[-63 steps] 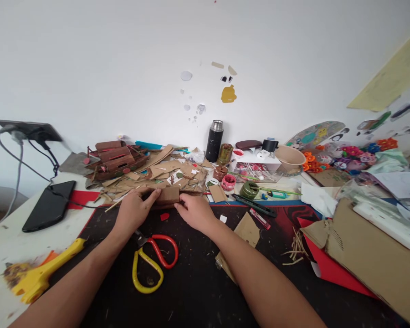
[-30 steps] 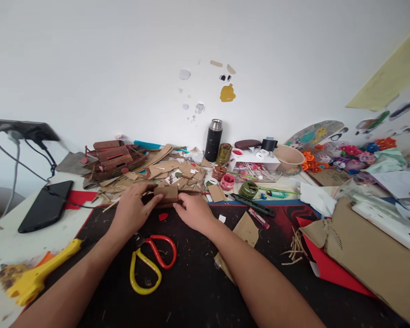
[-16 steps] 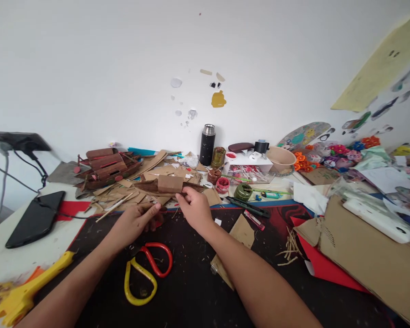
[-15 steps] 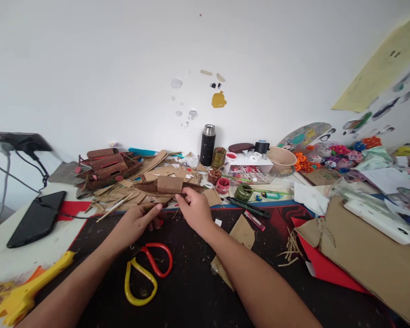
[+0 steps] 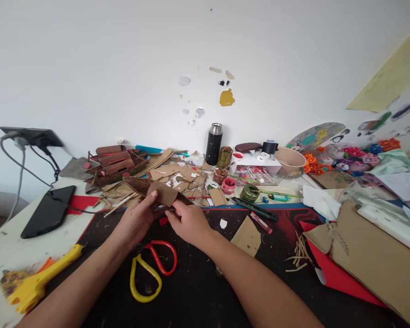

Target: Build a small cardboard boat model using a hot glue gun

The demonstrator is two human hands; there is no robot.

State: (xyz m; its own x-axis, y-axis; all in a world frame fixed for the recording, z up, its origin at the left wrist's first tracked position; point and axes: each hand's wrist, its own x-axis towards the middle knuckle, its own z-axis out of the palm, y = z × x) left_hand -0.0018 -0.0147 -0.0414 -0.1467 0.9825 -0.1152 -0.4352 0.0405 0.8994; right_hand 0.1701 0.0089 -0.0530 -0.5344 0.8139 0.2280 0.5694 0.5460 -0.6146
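A small brown cardboard boat [image 5: 136, 186] with a curved tan cover [image 5: 164, 193] over its middle is held up above the dark mat. My left hand [image 5: 138, 218] grips its left part, the thumb pressed against the cover's edge. My right hand [image 5: 187, 222] has its fingers closed at the right end and lower edge of the boat. Just below the hands, scissors [image 5: 153, 269] with one red and one yellow handle lie on the mat; their blades are hidden by my left hand.
Finished brown boats [image 5: 118, 166] and cardboard scraps [image 5: 174, 175] lie at the back. Paint jars [image 5: 228, 185], a black flask [image 5: 214, 145] and a cutter [image 5: 254, 209] stand or lie behind the mat [image 5: 198, 291]. A yellow glue gun [image 5: 44, 280] and phone [image 5: 48, 212] are left, cardboard [image 5: 379, 255] right.
The boat has tilted, its left end up and its right end down. My left hand has moved up onto the cover, and my right hand has shifted lower. The view has turned slightly left.
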